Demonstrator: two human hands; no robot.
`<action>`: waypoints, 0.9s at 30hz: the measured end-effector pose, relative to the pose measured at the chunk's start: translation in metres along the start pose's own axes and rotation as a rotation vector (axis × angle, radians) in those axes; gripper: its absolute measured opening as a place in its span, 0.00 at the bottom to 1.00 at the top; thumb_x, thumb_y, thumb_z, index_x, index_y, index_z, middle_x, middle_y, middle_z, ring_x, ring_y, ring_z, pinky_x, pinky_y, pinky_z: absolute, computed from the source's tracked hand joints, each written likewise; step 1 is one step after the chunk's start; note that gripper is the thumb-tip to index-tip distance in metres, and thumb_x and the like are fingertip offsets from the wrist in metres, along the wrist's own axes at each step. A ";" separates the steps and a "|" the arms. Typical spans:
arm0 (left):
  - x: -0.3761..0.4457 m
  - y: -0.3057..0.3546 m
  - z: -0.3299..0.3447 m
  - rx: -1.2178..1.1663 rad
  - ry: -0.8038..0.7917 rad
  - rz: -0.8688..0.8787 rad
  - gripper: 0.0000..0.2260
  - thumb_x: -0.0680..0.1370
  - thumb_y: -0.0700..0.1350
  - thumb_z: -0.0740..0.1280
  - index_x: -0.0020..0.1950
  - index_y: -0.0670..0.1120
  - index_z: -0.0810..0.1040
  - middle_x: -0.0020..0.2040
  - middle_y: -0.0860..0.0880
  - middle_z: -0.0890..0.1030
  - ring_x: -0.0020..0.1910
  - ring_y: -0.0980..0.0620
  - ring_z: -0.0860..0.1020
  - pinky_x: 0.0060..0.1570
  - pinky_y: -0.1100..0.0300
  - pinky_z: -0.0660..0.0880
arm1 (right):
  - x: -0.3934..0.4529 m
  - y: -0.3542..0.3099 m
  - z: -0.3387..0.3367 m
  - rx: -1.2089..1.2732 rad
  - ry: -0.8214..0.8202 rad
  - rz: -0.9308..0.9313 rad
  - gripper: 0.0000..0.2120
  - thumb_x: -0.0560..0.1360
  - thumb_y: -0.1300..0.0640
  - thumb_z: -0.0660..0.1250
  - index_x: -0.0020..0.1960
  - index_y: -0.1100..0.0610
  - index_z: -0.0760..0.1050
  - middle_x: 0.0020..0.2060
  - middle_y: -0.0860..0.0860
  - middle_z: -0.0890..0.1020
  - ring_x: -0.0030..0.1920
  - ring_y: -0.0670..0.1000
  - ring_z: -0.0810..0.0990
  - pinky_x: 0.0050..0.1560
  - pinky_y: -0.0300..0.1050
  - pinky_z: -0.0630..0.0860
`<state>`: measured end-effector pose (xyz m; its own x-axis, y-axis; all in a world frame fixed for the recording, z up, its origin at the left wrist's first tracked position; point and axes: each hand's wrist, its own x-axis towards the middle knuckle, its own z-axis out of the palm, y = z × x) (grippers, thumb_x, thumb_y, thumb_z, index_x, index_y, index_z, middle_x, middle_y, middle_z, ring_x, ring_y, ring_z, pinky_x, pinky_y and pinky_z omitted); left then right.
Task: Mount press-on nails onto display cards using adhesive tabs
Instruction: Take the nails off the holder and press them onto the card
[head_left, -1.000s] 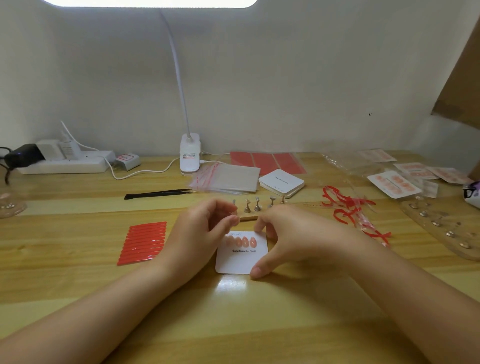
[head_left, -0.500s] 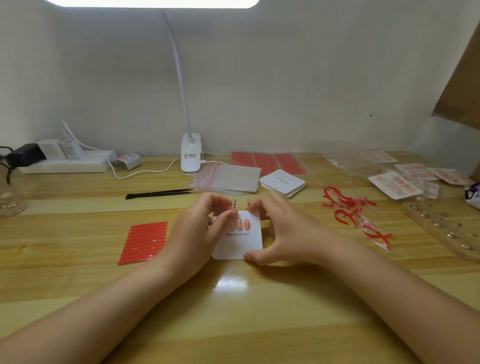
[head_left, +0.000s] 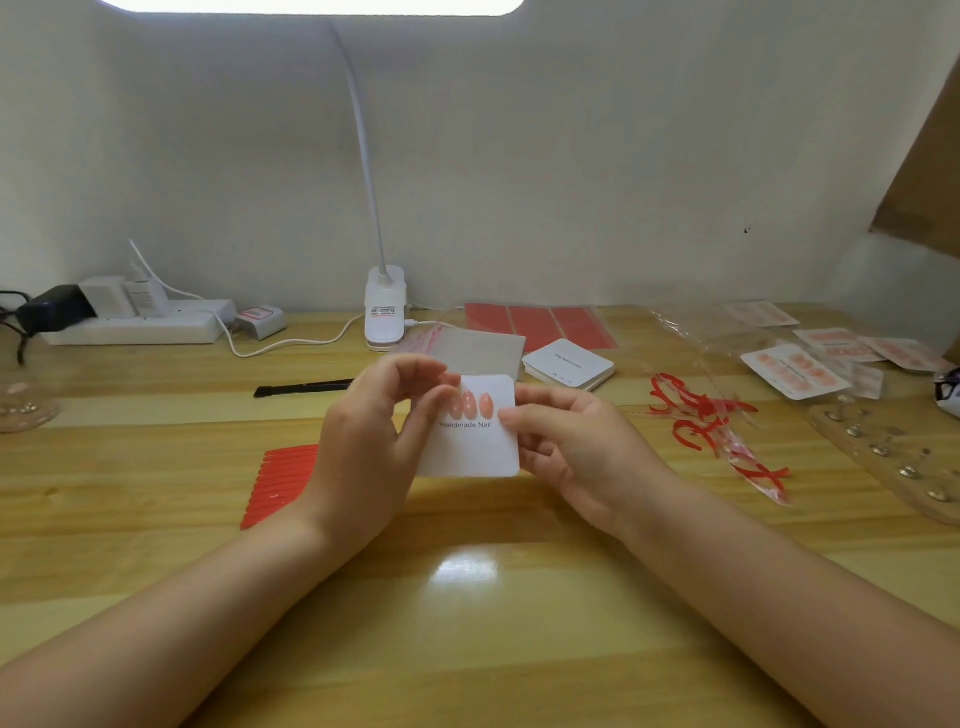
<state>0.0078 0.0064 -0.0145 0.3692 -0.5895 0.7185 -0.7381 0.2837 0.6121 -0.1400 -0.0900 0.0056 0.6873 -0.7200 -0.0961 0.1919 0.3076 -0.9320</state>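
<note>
A white display card printed "Handmade Nail" is held tilted up above the wooden table, between both hands. Pink press-on nails sit in a row across its upper part. My left hand holds the card's left edge, its thumb lying over the leftmost nails. My right hand pinches the card's right edge with thumb in front and fingers behind. A red sheet of adhesive tabs lies on the table to the left, partly hidden by my left wrist.
A stack of blank cards and clear bags lie behind the hands, with red sheets further back. Finished cards lie at the right, red liner strips beside them. A lamp base, power strip, black tool stand behind.
The card was lying on the table under both hands; it has been lifted and tilted toward me, now hiding the small nail stands behind it.
</note>
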 end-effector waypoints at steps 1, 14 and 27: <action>0.002 0.002 -0.001 -0.044 0.017 -0.009 0.06 0.77 0.47 0.66 0.53 0.53 0.76 0.50 0.54 0.83 0.51 0.57 0.81 0.52 0.62 0.77 | -0.001 -0.004 0.001 0.033 -0.019 -0.009 0.08 0.73 0.72 0.67 0.48 0.63 0.80 0.40 0.56 0.86 0.39 0.51 0.85 0.40 0.42 0.82; 0.028 0.030 -0.023 -0.092 0.078 0.055 0.05 0.79 0.43 0.67 0.55 0.47 0.77 0.49 0.54 0.83 0.51 0.57 0.82 0.53 0.62 0.77 | -0.014 -0.034 0.012 -0.016 -0.100 -0.253 0.19 0.60 0.60 0.75 0.51 0.60 0.82 0.45 0.57 0.86 0.45 0.55 0.86 0.44 0.47 0.82; 0.022 0.044 -0.019 0.198 0.093 0.251 0.07 0.76 0.44 0.70 0.53 0.45 0.82 0.52 0.54 0.81 0.54 0.49 0.80 0.52 0.46 0.77 | -0.025 -0.033 0.022 -0.034 -0.114 -0.290 0.21 0.58 0.58 0.77 0.51 0.57 0.80 0.43 0.55 0.86 0.45 0.53 0.86 0.43 0.42 0.81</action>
<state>-0.0060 0.0206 0.0342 0.2049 -0.4460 0.8713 -0.9048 0.2533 0.3424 -0.1478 -0.0682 0.0462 0.6821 -0.6994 0.2137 0.3691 0.0770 -0.9262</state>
